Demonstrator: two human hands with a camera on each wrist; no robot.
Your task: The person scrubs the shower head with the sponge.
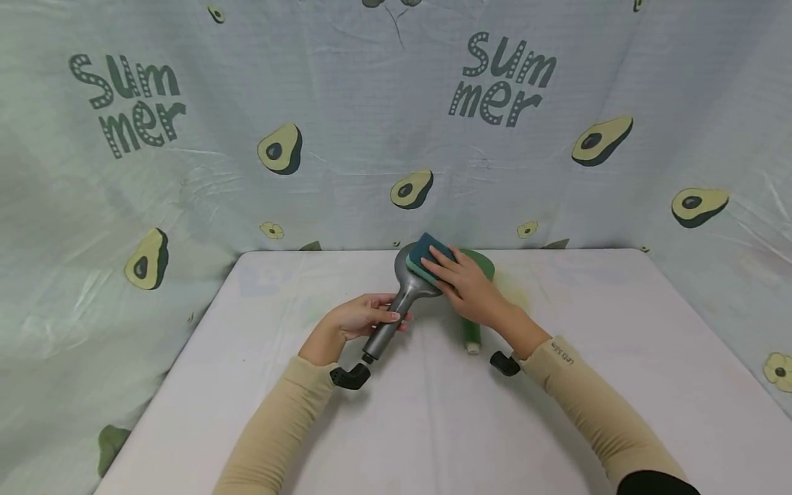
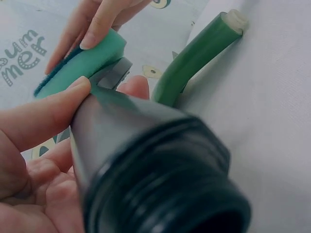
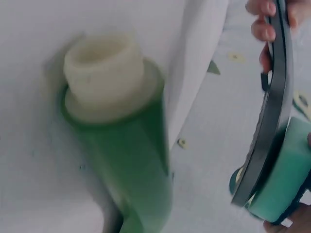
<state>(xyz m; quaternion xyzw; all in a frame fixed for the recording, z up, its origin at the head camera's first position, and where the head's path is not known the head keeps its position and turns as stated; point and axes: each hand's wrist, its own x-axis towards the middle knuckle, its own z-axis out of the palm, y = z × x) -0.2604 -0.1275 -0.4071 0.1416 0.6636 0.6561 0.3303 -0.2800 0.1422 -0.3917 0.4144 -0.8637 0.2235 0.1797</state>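
A grey shower head [image 1: 408, 283] is held at a slant above the table. My left hand [image 1: 355, 321] grips it by the handle, thumb on top and fingers around the far side; its dark threaded end [image 2: 184, 194] faces the left wrist camera. My right hand [image 1: 478, 292] holds a sponge [image 1: 428, 256], teal with a dark blue scouring layer, against the face of the shower head. In the right wrist view the sponge [image 3: 286, 170] lies along that face. Beside them a green shower head [image 1: 472, 331] rests on the table, partly hidden by my right hand; its pale threaded end [image 3: 104, 73] points toward me.
The white-covered table [image 1: 427, 426] ends at a back edge against a hanging cloth [image 1: 346, 103] printed with avocados and lettering. Cloth also hangs along both sides. A black camera mount sits at each wrist, close to the table top.
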